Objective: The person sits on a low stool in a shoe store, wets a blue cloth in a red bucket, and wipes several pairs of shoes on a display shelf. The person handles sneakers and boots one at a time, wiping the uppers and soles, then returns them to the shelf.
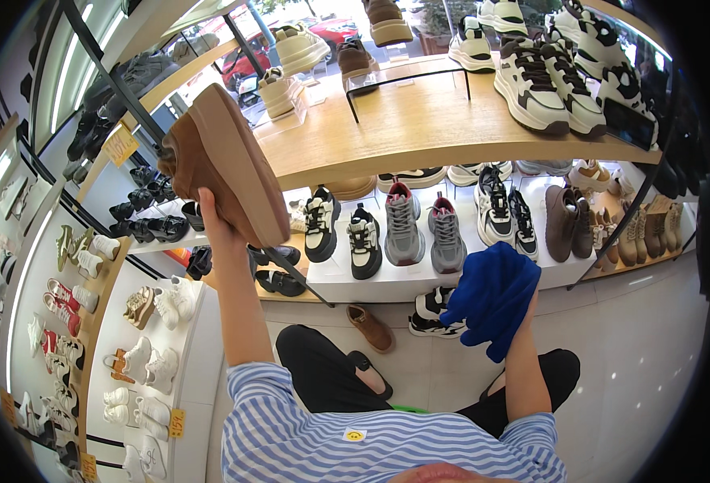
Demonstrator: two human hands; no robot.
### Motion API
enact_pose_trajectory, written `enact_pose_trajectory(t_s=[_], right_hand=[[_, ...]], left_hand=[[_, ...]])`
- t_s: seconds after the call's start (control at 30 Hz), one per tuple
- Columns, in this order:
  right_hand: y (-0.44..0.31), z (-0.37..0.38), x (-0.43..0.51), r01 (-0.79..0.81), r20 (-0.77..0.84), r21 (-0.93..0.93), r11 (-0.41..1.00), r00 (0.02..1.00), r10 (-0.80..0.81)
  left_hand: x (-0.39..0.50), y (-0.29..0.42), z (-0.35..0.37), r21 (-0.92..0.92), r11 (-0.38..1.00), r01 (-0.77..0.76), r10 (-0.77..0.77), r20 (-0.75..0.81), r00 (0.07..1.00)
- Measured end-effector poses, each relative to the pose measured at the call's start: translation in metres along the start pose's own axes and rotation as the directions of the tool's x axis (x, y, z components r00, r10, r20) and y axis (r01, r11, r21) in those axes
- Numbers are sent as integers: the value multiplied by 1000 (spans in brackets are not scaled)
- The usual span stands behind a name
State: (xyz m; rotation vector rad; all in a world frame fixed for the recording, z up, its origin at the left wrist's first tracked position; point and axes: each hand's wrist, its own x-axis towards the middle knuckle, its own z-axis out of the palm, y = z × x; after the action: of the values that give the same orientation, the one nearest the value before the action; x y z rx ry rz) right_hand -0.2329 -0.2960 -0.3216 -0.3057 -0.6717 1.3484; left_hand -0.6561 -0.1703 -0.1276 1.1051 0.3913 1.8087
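Raised at the left, a brown suede shoe (pixel 201 163) is gripped by my left hand (pixel 219 220), its thick tan sole turned toward the right. A bunched blue cloth (pixel 496 296) covers most of my right hand (pixel 531 311), whose fingers are largely hidden behind the folds. The cloth hangs in front of the lower shelf and apart from the shoe. On the floor between my feet and that shelf lies a single brown shoe (pixel 371 328). Beside it, partly behind the cloth, are black-and-white sneakers (pixel 430 317).
A curved wooden shelf (pixel 355 145) carries cream, brown and white sneakers, plus a clear riser (pixel 409 84) with a black edge. Below, a white display step (pixel 343 284) holds grey sneakers (pixel 403 226) and other pairs. Black metal posts (pixel 113 78) flank it. Shoe racks (pixel 168 362) line the left.
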Motion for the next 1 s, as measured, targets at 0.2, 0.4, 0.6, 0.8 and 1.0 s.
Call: enact_pose_trajectory(t_s=[0.2,0.4,0.6,0.8,1.0], right_hand=[[-7,30,-8,74,232,203,976,965,-122],[6,31,-43,80,183,-209,975,982,-41],[40,41,-46,482,517,-856,-188,810,-278],[3,45,-22,487,482,-865,-119,742,-467],[-47,35,-10,263,206,-937,229,948,-244]], left_hand=[[-175,-78,76,114,970,213,-217,28,976],[-210,-126,110,309,862,401,-440,66,896],[-218,-140,137,655,755,26,-267,270,925],[-234,-133,139,777,623,91,-467,276,840],[-248,-131,143,838,545,-20,-584,397,708]])
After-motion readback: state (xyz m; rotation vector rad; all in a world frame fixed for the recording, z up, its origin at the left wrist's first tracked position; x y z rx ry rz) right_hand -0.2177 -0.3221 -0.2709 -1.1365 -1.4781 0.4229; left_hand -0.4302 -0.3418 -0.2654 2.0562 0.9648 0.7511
